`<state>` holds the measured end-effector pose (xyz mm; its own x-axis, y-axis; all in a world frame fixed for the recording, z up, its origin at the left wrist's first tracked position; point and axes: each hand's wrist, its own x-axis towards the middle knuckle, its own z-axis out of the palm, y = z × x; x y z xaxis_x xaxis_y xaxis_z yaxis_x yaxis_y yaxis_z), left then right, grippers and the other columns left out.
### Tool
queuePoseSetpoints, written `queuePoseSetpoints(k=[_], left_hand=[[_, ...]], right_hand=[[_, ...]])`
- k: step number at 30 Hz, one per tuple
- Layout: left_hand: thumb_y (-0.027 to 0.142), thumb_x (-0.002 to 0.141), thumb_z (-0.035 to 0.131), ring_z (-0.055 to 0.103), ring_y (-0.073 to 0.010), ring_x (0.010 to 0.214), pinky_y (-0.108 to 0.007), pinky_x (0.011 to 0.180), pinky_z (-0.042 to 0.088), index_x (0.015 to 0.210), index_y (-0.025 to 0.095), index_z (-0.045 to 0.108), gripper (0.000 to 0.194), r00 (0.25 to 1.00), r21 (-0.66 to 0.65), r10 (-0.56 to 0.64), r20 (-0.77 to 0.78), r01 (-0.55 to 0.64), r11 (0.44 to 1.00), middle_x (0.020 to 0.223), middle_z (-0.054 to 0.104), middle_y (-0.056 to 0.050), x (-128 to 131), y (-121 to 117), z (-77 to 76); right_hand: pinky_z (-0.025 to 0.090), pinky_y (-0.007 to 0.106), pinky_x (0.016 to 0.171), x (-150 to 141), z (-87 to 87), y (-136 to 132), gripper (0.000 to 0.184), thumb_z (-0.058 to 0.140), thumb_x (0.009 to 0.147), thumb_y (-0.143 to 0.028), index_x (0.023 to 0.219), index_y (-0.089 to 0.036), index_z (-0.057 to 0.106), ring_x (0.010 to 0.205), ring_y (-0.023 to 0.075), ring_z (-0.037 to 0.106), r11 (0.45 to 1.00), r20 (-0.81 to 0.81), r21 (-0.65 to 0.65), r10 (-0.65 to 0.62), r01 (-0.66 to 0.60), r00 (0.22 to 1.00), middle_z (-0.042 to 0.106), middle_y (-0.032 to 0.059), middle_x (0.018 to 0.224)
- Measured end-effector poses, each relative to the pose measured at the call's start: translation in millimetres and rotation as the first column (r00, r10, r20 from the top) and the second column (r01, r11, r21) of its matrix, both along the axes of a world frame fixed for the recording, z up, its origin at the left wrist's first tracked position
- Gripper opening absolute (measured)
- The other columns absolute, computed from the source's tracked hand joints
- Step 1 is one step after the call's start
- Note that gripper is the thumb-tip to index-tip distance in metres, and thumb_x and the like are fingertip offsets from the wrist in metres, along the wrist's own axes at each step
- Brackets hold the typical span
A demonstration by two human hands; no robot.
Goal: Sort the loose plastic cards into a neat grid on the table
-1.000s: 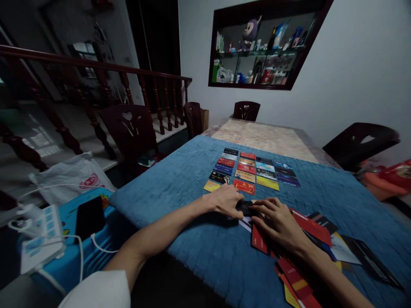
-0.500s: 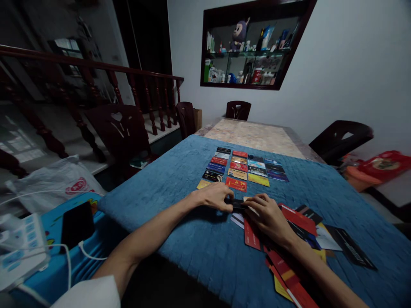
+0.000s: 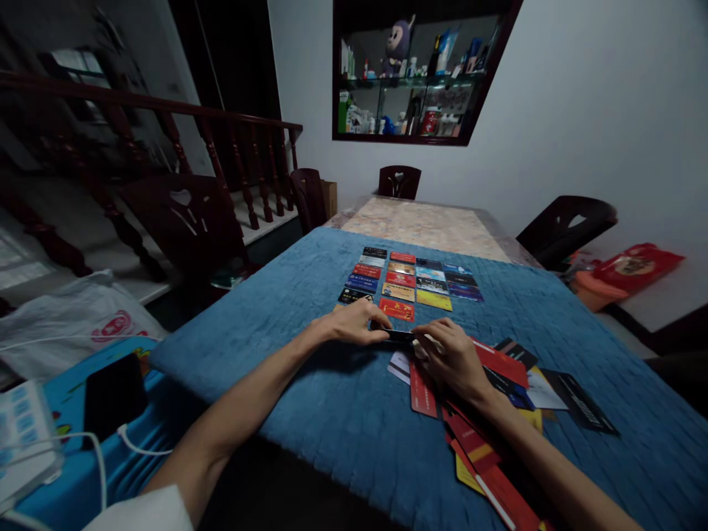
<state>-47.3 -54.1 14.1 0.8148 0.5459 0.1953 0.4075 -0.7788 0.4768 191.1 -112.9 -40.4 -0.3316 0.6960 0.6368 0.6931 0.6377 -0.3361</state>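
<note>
My left hand [image 3: 354, 322] is closed on the left end of a black card [image 3: 401, 335], which is tilted so that little more than its edge shows. The fingers of my right hand [image 3: 452, 360] pinch the card's other end. Something pale under those fingers is mostly hidden. Beyond my hands, cards lie face up in several columns, among them a red card [image 3: 397, 309] and a yellow card [image 3: 434, 299]. My left hand partly covers the nearest card of the left column. A white striped card [image 3: 400, 366] and a loose heap of red cards [image 3: 470, 440] lie under and around my right forearm.
A blue cloth [image 3: 310, 398] covers the near part of the marble-topped table [image 3: 420, 223]. Dark chairs [image 3: 399, 181] stand around it. At the left, a blue box [image 3: 138, 424] bears a phone [image 3: 115, 394], a power strip [image 3: 27, 435] and white cables.
The view has swung to the right. Between my hands, the black card has tipped up from flatter to nearly edge-on. Both hands keep their hold; the laid-out cards have stayed in place.
</note>
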Motion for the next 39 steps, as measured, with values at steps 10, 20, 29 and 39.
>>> queuePoseSetpoints(k=[10,20,29,39], left_hand=[[0.005,0.076,0.054,0.057,-0.0097,0.065,-0.018,0.062,0.039,0.093,0.013,0.076,0.029,0.999,-0.052,0.032,-0.027,-0.033,0.998,0.076,0.071,-0.001,-1.5,2.8,-0.2],[0.006,0.077,0.054,0.051,-0.0083,0.059,-0.019,0.06,0.037,0.09,0.011,0.077,0.027,0.995,-0.101,0.088,-0.047,-0.093,0.991,0.067,0.067,0.001,-0.3,3.5,-2.1],[0.008,0.078,0.054,0.058,-0.011,0.066,-0.019,0.06,0.036,0.088,0.011,0.076,0.024,0.993,-0.014,0.086,-0.078,-0.087,0.996,0.074,0.07,-0.002,-0.5,4.1,-4.9],[0.008,0.079,0.055,0.063,-0.0152,0.077,-0.024,0.072,0.046,0.12,0.019,0.058,0.043,0.991,-0.009,0.135,0.005,-0.135,0.991,0.085,0.069,0.0,5.4,-2.1,-10.4]], right_hand=[[0.049,0.036,0.073,-1.6,9.5,-5.4,0.02,0.05,0.094,-0.025,0.095,-0.022,0.07,0.081,0.0223,0.059,0.998,-0.086,-0.067,-0.005,-0.001,0.996,0.07,0.0064,0.082],[0.048,0.037,0.073,0.6,4.2,-5.1,0.024,0.051,0.092,-0.023,0.106,-0.021,0.069,0.084,0.0236,0.059,0.998,0.019,-0.057,-0.023,0.024,1.0,0.069,0.0088,0.086],[0.047,0.037,0.074,-2.9,6.2,-6.4,0.027,0.049,0.093,-0.021,0.113,-0.021,0.067,0.086,0.0235,0.06,0.997,0.125,-0.022,-0.066,0.069,0.99,0.07,0.0093,0.092],[0.049,0.037,0.074,0.7,6.4,-5.6,0.026,0.049,0.094,-0.021,0.112,-0.023,0.068,0.085,0.0232,0.061,0.995,-0.008,-0.014,-0.095,0.094,0.995,0.069,0.0077,0.089]])
